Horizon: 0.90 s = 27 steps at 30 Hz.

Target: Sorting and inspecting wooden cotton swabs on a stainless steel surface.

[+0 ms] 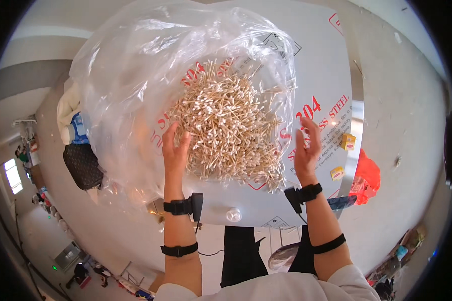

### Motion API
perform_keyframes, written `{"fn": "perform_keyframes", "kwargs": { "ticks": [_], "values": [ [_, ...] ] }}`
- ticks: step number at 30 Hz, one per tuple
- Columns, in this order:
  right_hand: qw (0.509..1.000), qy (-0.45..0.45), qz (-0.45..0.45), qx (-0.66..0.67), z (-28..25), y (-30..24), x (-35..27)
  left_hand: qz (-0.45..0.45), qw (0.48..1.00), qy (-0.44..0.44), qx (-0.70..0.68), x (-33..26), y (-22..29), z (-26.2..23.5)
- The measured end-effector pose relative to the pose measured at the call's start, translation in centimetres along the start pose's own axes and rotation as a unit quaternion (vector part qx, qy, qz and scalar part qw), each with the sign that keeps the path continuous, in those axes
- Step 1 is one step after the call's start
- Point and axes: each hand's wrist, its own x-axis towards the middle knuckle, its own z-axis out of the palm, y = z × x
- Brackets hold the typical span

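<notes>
Biggest first: you're at a grey counter (326, 65) printed with red and black marks. Large clear plastic bag (120, 75) spreads over its left and far part. Cotton swabs (226, 120), white-tipped on pale sticks, sit in a heap mid-counter, right in front of you; can't tell if they lie in the bag or on it. Dark patterned bag (83, 165) off to your left, red plastic bag (365, 175) by the right edge. Your left hand (176, 148) is at the heap's left side, grip wide, thumb off the fingers; contact unclear. Your right hand (308, 148) is apart from the heap on its right, grip wide and free. Two small yellow boxes (348, 142) lie right of that hand. Small clear round piece (233, 214) near your edge.
</notes>
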Motion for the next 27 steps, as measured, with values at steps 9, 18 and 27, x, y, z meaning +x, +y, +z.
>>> {"fn": "perform_keyframes", "kwargs": {
  "ticks": [9,18,27],
  "values": [
    [0.897,-0.285,0.171,0.291,12.3,-7.3,4.6,-0.040,0.988,0.006,-0.149,4.3,2.7,4.9],
    [0.946,-0.275,-0.036,0.166,9.9,-13.5,4.0,0.045,0.983,0.031,-0.173,1.5,5.9,-0.9],
    [0.930,-0.276,0.153,0.189,11.6,-7.4,3.9,-0.126,0.961,0.048,-0.244,2.8,-1.8,0.9]
  ]
}}
